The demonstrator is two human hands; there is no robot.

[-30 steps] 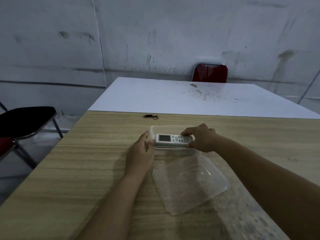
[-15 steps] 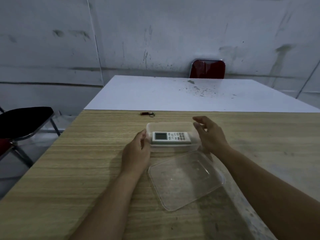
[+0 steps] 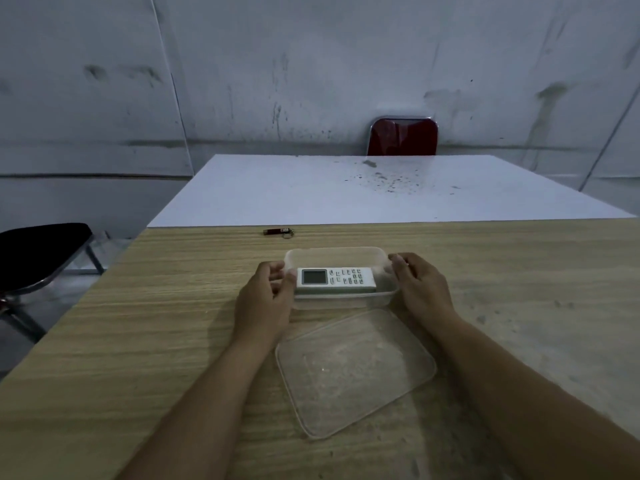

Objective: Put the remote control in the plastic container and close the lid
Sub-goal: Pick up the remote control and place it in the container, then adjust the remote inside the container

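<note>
Since the frame a second before, when my right hand (image 3: 420, 291) was pressing the remote control (image 3: 335, 280) down by its button end, that hand had let go and come to the right end of the plastic container (image 3: 341, 255), while my left hand (image 3: 265, 301) had stayed at the left end. Both hands were partly curled, fingers cupped against the container's short walls, not gripping anything else; whether I was squeezing or just resting against the plastic I could not tell from the view. I judged I held it that way to square the tub up and keep it from sliding on the wooden table (image 3: 138, 323) before fitting the top. The remote control lay flat inside the container, screen toward my left hand and buttons toward my right, lengthwise between the two hands and touched by neither. It sat toward the near wall, with bare room behind it. The lid (image 3: 355, 372) lay flat on the table just near of the container, between my forearms and a little closer to the right one, turned at a slant to the tub, so it was within easy reach of either hand. The first half of the job looked done; the lid was not yet on. A small keychain light (image 3: 277, 232) lay well beyond my hands, out of the way.
</note>
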